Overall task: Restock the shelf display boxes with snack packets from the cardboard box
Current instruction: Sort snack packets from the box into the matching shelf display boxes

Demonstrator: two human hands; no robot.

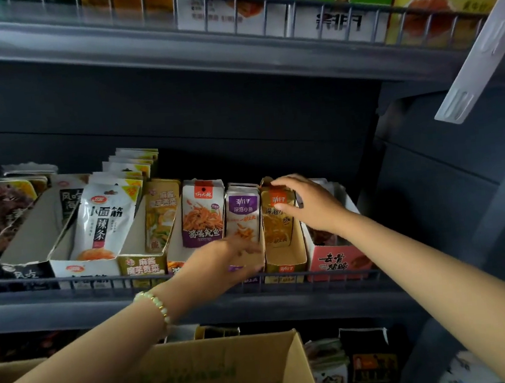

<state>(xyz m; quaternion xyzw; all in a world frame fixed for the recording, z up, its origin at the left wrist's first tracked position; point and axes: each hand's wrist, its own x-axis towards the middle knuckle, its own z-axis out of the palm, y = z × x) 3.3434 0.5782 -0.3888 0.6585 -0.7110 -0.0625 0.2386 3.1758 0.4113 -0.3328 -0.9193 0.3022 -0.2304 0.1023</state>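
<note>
Brown corrugated cardboard box (226, 376) sits nearest. Farther, the right grip (309, 206) pinches a glossy yellow packet (274, 223) upright in its narrow display box (285, 257); left grip (236, 259) blurred, state unclear.

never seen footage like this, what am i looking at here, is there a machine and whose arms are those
There is no machine here. A person wears a camera on the head, so this single picture looks forward and down along their own two arms at a shop shelf. The middle shelf holds a row of open display boxes with snack packets standing in them. The right hand grips the yellow packet at the front of the yellow display box, with its fingers curled over the top edge and the thumb on the face. The left hand, with a bead bracelet on the wrist, reaches to the foot of the purple packet next door. It is blurred, so I cannot tell whether it holds anything. At the bottom edge is the open cardboard box; its contents are out of view.
</note>
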